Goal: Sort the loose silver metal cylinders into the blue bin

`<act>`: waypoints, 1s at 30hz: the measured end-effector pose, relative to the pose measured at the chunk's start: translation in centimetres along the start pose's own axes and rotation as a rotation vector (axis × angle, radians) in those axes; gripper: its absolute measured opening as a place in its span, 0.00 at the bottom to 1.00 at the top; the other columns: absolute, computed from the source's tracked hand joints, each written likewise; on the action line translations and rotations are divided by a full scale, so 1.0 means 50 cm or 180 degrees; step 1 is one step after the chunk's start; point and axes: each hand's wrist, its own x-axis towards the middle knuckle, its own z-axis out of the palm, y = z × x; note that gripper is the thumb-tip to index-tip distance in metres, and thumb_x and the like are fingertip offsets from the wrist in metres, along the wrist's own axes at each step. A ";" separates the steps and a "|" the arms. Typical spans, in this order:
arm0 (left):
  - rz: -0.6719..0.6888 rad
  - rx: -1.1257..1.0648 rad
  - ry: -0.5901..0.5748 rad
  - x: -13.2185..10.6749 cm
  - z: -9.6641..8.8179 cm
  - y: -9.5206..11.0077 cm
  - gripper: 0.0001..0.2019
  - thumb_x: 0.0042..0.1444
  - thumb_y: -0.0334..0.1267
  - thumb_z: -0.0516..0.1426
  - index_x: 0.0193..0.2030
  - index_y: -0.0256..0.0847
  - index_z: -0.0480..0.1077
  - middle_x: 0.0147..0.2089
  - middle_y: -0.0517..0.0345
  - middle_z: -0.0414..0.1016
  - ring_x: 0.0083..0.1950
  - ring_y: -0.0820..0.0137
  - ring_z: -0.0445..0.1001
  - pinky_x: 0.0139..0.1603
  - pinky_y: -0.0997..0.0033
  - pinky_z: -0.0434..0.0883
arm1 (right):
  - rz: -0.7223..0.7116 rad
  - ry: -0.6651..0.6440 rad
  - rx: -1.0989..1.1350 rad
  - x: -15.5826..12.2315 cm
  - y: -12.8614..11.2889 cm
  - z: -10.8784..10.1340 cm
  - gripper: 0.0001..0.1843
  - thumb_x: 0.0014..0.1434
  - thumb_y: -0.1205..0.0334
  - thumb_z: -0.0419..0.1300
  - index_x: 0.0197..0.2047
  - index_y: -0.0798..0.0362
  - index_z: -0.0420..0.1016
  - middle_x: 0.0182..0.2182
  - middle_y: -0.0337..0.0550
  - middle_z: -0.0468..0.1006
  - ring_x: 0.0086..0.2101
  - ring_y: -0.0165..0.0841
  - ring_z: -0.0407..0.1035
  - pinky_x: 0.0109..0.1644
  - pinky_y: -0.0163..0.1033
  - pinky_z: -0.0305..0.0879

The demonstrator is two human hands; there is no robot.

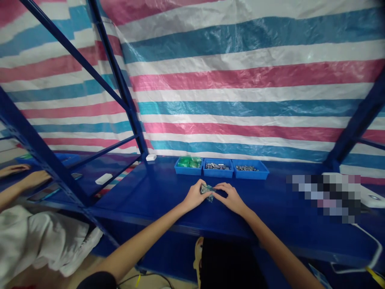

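Note:
A small, shiny, see-through plastic bag [207,188] with greenish tones is between my hands, over the front middle of the blue table. My left hand [194,196] grips its left side, thumb in front and fingers behind. From the right, my right hand [231,198] pinches the bag's edge with thumb and forefinger. What the bag contains is too small to make out. Just beyond my hands stand three blue bins: a left bin [188,171] with green bagged items, a middle bin [218,173] with small metallic pieces, and a right bin [251,174] with small silvery parts.
A white box [151,157] sits near the back left post. At the right lies a white device [371,197] with a cable, beside a blurred patch. Blue metal posts [132,108] frame the table [144,192]. Left of them, another person's hands [37,178] rest over a neighbouring table.

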 end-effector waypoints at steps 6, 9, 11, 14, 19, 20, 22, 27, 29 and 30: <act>-0.0123 -0.1208 -0.0127 -0.016 0.038 0.012 0.10 0.55 0.46 0.53 0.36 0.41 0.60 0.28 0.64 0.66 0.28 0.76 0.68 0.31 0.75 0.65 | -0.0063 -0.0198 0.0813 0.001 -0.009 -0.011 0.12 0.54 0.53 0.57 0.34 0.52 0.74 0.31 0.41 0.78 0.34 0.34 0.71 0.39 0.38 0.65; 0.0023 -0.1113 0.0237 -0.021 0.049 0.016 0.10 0.55 0.44 0.54 0.38 0.41 0.64 0.33 0.61 0.70 0.34 0.73 0.70 0.36 0.74 0.66 | 0.0112 0.0183 0.1034 0.003 -0.007 -0.012 0.13 0.54 0.54 0.57 0.37 0.54 0.73 0.29 0.41 0.78 0.31 0.33 0.72 0.33 0.36 0.65; 0.0094 -0.1006 0.0398 -0.024 0.051 0.019 0.10 0.54 0.43 0.55 0.40 0.41 0.65 0.35 0.59 0.72 0.36 0.72 0.71 0.36 0.73 0.66 | 0.0124 0.0504 0.1040 0.003 -0.008 -0.014 0.12 0.54 0.54 0.57 0.37 0.54 0.72 0.30 0.42 0.78 0.31 0.33 0.72 0.32 0.36 0.65; 0.0223 -0.0914 0.0507 -0.030 0.047 0.025 0.09 0.55 0.41 0.55 0.40 0.40 0.66 0.36 0.58 0.74 0.37 0.71 0.72 0.36 0.73 0.65 | -0.0075 0.0762 0.0838 0.001 -0.015 -0.019 0.09 0.54 0.57 0.57 0.35 0.53 0.72 0.32 0.43 0.77 0.33 0.33 0.71 0.34 0.36 0.65; 0.0467 -0.0541 0.0708 -0.038 0.036 0.040 0.04 0.52 0.35 0.56 0.35 0.40 0.69 0.38 0.56 0.73 0.40 0.69 0.71 0.38 0.71 0.66 | -0.0442 0.0687 0.0623 -0.005 -0.023 -0.028 0.02 0.52 0.63 0.58 0.30 0.50 0.71 0.35 0.43 0.77 0.37 0.35 0.70 0.41 0.40 0.65; 0.0510 -0.0464 0.0753 -0.039 0.035 0.042 0.03 0.52 0.35 0.57 0.34 0.41 0.70 0.40 0.56 0.72 0.42 0.69 0.71 0.38 0.71 0.66 | -0.0481 0.0696 0.0574 -0.006 -0.023 -0.029 0.01 0.51 0.64 0.58 0.28 0.50 0.71 0.36 0.44 0.77 0.39 0.35 0.70 0.43 0.41 0.65; 0.0571 -0.0355 0.0841 -0.041 0.034 0.043 0.03 0.51 0.33 0.57 0.34 0.42 0.71 0.43 0.54 0.70 0.45 0.67 0.70 0.40 0.69 0.67 | -0.0537 0.0763 0.0449 -0.007 -0.020 -0.031 0.05 0.51 0.66 0.58 0.25 0.50 0.70 0.38 0.44 0.76 0.41 0.36 0.69 0.46 0.44 0.63; 0.0708 -0.0074 0.0993 -0.042 0.039 0.044 0.05 0.48 0.33 0.60 0.34 0.44 0.73 0.48 0.53 0.66 0.51 0.64 0.66 0.53 0.59 0.63 | -0.0512 0.0904 0.0298 -0.007 -0.012 -0.029 0.07 0.50 0.67 0.57 0.22 0.50 0.70 0.42 0.44 0.75 0.45 0.39 0.67 0.50 0.47 0.61; 0.0733 0.0003 0.0992 -0.042 0.040 0.046 0.05 0.48 0.36 0.61 0.34 0.44 0.73 0.48 0.53 0.67 0.51 0.63 0.66 0.54 0.58 0.62 | -0.0388 0.0930 0.0355 -0.007 -0.011 -0.025 0.03 0.50 0.64 0.58 0.26 0.50 0.71 0.40 0.44 0.76 0.44 0.38 0.68 0.49 0.46 0.63; 0.0716 0.0002 0.0996 -0.042 0.040 0.048 0.05 0.49 0.38 0.61 0.34 0.44 0.73 0.46 0.53 0.68 0.49 0.64 0.67 0.53 0.59 0.62 | -0.0294 0.0915 0.0416 -0.007 -0.012 -0.023 0.01 0.50 0.63 0.59 0.30 0.49 0.71 0.38 0.44 0.76 0.42 0.38 0.69 0.47 0.44 0.64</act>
